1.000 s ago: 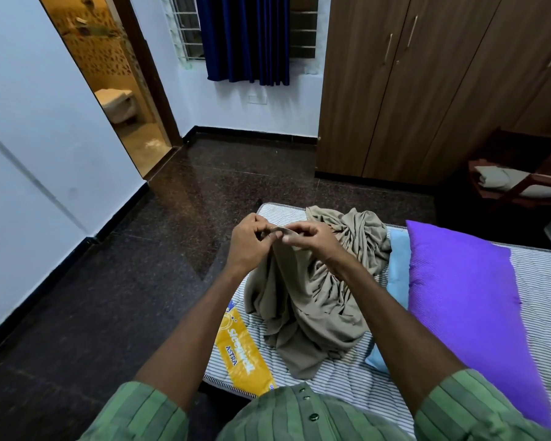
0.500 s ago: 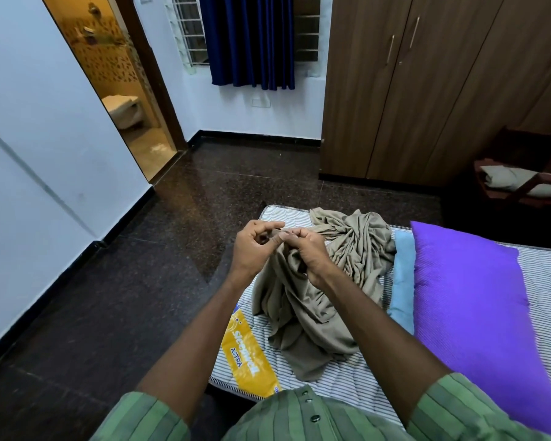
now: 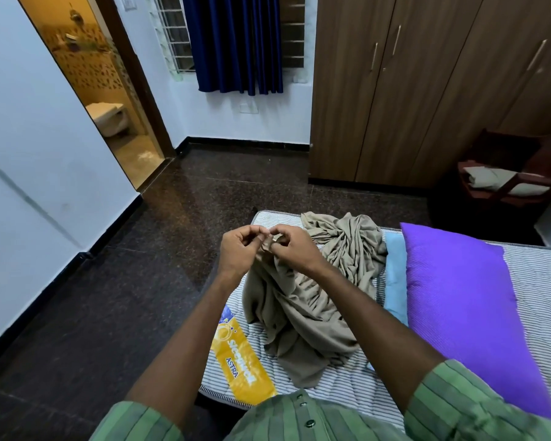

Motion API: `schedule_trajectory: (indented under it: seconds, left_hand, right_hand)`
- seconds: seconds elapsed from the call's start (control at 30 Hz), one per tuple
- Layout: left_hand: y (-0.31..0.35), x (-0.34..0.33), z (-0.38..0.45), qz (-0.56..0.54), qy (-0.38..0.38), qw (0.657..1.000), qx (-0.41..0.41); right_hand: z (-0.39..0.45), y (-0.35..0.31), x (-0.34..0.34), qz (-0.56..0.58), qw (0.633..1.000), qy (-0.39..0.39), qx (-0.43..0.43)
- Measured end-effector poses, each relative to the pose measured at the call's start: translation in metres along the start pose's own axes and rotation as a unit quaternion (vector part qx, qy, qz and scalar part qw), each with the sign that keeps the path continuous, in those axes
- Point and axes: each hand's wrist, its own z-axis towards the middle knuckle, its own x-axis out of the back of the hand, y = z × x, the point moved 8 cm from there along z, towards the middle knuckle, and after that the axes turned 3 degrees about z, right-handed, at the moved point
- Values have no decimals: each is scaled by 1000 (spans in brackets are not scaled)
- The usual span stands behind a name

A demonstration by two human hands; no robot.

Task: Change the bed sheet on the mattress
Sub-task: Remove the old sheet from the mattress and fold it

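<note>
Sheet on mattress, pillow right of it.

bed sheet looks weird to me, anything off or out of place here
The beige sheet lies crumpled in a heap on the bare striped mattress, not spread. Both hands, left and right, pinch its edge. The purple pillow lies askew over a blue one. No damage shows.

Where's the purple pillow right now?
In the head view the purple pillow lies on the striped mattress at the right, right of a blue pillow and the bunched beige sheet.
</note>
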Motion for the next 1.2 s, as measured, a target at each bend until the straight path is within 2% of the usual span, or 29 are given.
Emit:
schedule_trajectory:
  seconds: [0.1,0.2,0.3,0.37,0.53,0.63,0.7,0.83,0.93,1.07,1.2]
  left_hand:
    - [5,-2,10,-29,-32,999,-4]
    - [13,-3,22,-34,-67,997,-21]
    - [25,0,34,-8,-87,995,-46]
    - [34,4,41,8,-78,995,-60]
    - [69,22,51,82,-23,988,-130]
    - [96,29,54,96,4,980,-173]
    - [110,25,58,83,-4,979,-184]
    - [139,-10,47,64,-104,969,-217]
    - [158,-44,26,25,-210,957,-198]
    - [192,-80,-23,-60,-320,935,-137]
    - [221,-118,-92,-137,-401,904,-53]
  right_hand:
    - [7,-9,6,-89,996,-7,11]
    - [11,-10,-2,-90,994,-65,-12]
    - [13,-14,-4,-93,994,-62,-21]
    - [15,-19,-1,-82,996,-22,-17]
    - [16,-64,19,-123,977,166,56]
    - [10,-92,19,-103,969,201,98]
    - [-1,-103,23,-100,962,234,101]
    - [-37,-113,50,-93,928,354,74]
    - [-74,-115,78,-89,903,419,37]
    - [-146,-123,126,-88,854,513,2]
    - [-225,-138,165,-94,830,550,-14]
